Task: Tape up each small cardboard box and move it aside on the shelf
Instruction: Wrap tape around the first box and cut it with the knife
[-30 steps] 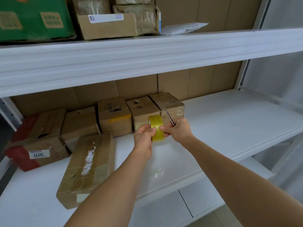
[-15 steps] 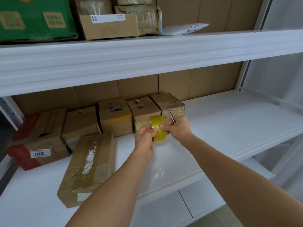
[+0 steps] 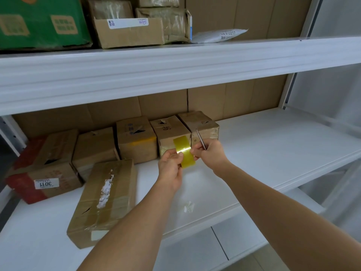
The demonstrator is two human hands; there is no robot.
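I hold a yellow roll of tape (image 3: 184, 153) above the white shelf (image 3: 273, 153). My left hand (image 3: 171, 169) grips the roll from the left. My right hand (image 3: 210, 156) pinches the roll's right edge and also holds a thin metal blade (image 3: 200, 138) that points up. Just behind my hands, several small cardboard boxes stand in a row against the back wall; the nearest are a box with handwriting (image 3: 170, 132) and the rightmost box (image 3: 201, 122). Their tops show torn openings.
A larger taped box (image 3: 105, 200) lies flat at the front left. A red-and-brown box (image 3: 43, 169) with a white label sits at the far left. A scrap of clear tape (image 3: 188, 207) lies near the shelf's front edge. The upper shelf carries more boxes and a green carton (image 3: 39, 20).
The roll has turned a little in my hands and shows more of its yellow face. Both hands stay in about the same spot in front of the boxes.
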